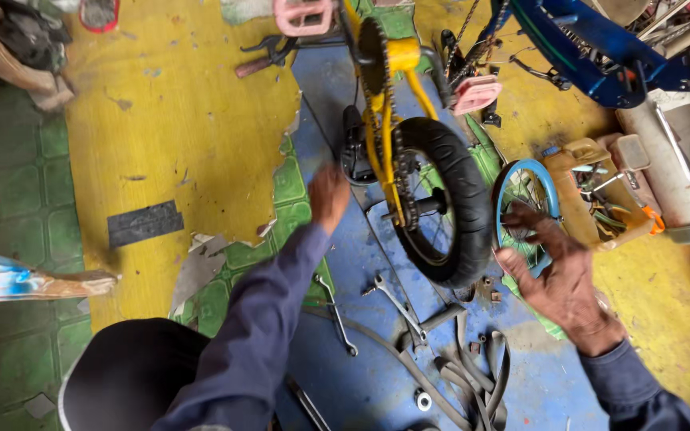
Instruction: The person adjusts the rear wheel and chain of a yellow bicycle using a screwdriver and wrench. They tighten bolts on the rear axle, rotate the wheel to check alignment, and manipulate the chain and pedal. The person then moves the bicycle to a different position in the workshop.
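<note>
A small yellow bicycle (393, 88) stands upside down on the floor, its black-tyred wheel (453, 199) in the middle of the view with the chain beside it. My left hand (328, 196) reaches forward, blurred, close to the left side of the frame and the black saddle (353, 148); whether it grips anything is unclear. My right hand (557, 275), dirty with grease, hovers with fingers spread just right of the wheel and holds nothing. Pink pedals (477, 93) stick out near the crank.
Wrenches (397, 302) and a slack inner tube (473, 371) lie on the blue floor patch below the wheel. A small blue-rimmed wheel (521, 191) lies to the right, near an orange oil can (592, 187). A blue bicycle frame (592, 48) is at top right.
</note>
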`<state>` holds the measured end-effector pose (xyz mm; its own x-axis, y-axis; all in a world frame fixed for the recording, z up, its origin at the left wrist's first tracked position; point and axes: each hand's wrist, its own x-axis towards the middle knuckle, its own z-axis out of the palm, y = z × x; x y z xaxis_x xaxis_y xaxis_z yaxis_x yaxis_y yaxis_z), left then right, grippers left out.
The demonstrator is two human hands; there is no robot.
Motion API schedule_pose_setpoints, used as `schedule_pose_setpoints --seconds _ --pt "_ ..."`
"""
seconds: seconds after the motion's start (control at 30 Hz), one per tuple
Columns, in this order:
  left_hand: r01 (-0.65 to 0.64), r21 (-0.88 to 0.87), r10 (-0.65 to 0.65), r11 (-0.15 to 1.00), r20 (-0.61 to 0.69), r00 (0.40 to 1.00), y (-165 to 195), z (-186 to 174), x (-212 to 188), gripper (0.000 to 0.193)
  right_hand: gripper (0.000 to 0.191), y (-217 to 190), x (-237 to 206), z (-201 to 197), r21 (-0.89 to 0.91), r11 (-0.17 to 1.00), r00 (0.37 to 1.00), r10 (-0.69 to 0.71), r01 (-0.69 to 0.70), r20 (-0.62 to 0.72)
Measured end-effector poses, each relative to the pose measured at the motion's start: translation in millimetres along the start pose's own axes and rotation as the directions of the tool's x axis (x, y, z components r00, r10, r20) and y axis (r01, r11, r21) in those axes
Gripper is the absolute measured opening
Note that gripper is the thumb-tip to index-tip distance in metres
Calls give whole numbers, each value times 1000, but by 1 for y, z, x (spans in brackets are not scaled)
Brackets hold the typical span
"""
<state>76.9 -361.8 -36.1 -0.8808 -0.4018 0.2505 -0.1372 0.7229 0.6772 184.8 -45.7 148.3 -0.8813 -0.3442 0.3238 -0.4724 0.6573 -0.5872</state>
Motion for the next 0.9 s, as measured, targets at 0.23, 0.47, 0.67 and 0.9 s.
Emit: schedule_pose_setpoints --seconds 0.23,0.47,0.67,0.9 --pt "382 -641 -136 666 400 907 46 -43 63 67 50 -48 22 26 -110 986 992 125 -124 2" --pt "484 -586 -154 650 521 839 38 -49 70 76 47 -65 23 39 -115 980 986 165 -162 13" --pt "400 -539 -142 741 457 878 26 -25 73 80 49 -75 29 45 -168 975 987 153 -144 39" --pt "277 -744 8 608 355 935 23 -23 76 53 51 -78 32 49 -198 975 994 110 -102 28"
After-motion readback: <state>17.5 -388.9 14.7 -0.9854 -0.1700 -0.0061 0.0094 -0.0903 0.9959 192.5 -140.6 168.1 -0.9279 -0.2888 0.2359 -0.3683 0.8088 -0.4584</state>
